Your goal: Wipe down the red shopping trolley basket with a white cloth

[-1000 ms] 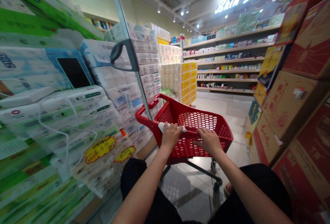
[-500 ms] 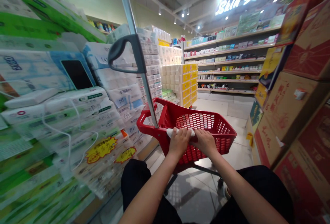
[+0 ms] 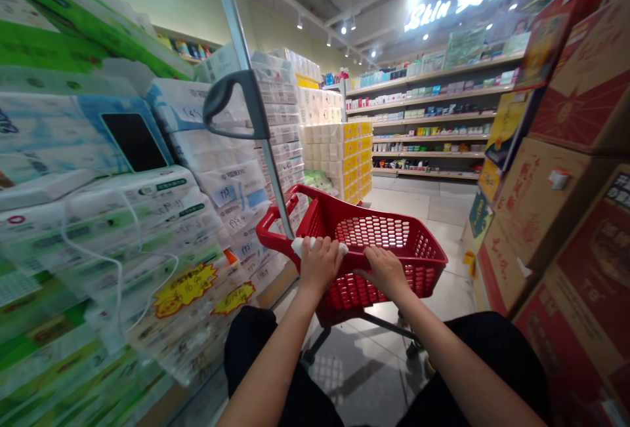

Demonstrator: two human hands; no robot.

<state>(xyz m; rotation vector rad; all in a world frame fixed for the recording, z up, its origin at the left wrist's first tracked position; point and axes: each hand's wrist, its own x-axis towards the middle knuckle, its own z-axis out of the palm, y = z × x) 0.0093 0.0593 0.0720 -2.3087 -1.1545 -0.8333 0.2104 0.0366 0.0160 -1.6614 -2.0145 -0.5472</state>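
A red plastic shopping cart with perforated sides stands in front of my knees. My left hand is closed over a white cloth or tissue, pressing it on the cart's near rim, close to the foot of a metal pole. The pole rises from the cart and carries a dark grey loop handle. Farther right along the same rim, my right hand grips the edge, fingers over the top and thumb on the outer side. The cart's basket looks bare inside where it shows.
Stacked tissue packs line the left, with a dark-screened phone and a white cable on them. Cardboard boxes are piled close on the right. Product shelves stand behind a tiled floor.
My left hand has slid left along the rim with the white cloth, toward the pole. The right hand stays on the rim, now farther from the left. The view shifts slightly.
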